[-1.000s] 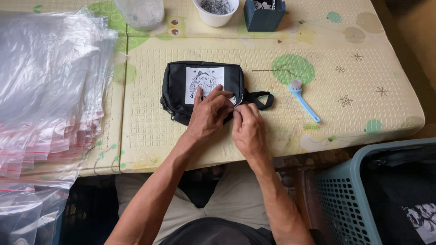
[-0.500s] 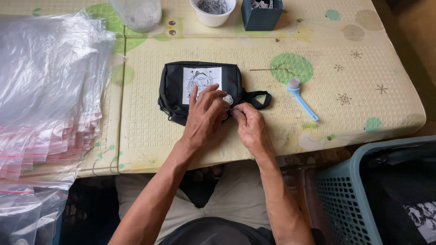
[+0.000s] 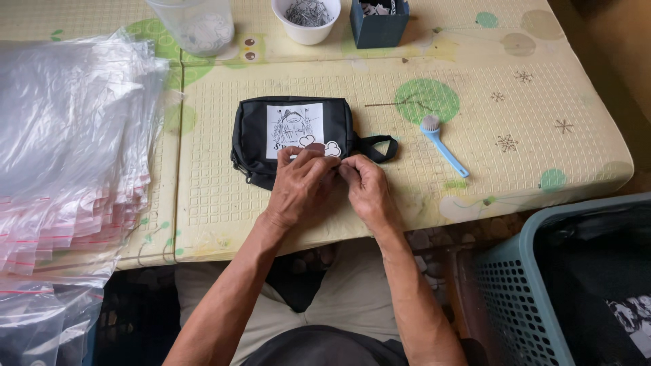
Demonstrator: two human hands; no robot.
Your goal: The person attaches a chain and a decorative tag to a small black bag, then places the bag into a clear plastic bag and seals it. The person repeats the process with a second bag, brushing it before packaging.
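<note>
A small black pouch (image 3: 251, 139) with a white printed patch lies flat on the pale yellow table mat (image 3: 475, 102); a black strap loop sticks out on its right. My left hand (image 3: 298, 186) rests on the pouch's near edge with fingers curled. My right hand (image 3: 363, 186) meets it fingertip to fingertip, both pinching at a small white heart-shaped tag (image 3: 331, 148) on the pouch's lower right corner. What exactly sits between the fingertips is hidden.
A thick stack of clear zip bags (image 3: 61, 156) covers the left side. A clear jar (image 3: 193, 24), a white cup of metal pins (image 3: 306, 17) and a dark blue box (image 3: 380, 20) stand at the back. A blue brush (image 3: 441, 146) lies right of the pouch. A teal basket (image 3: 542, 291) stands lower right.
Both hands have stayed at the pouch's lower right corner, with the fingertips drawing closer together. The pouch has not moved.
</note>
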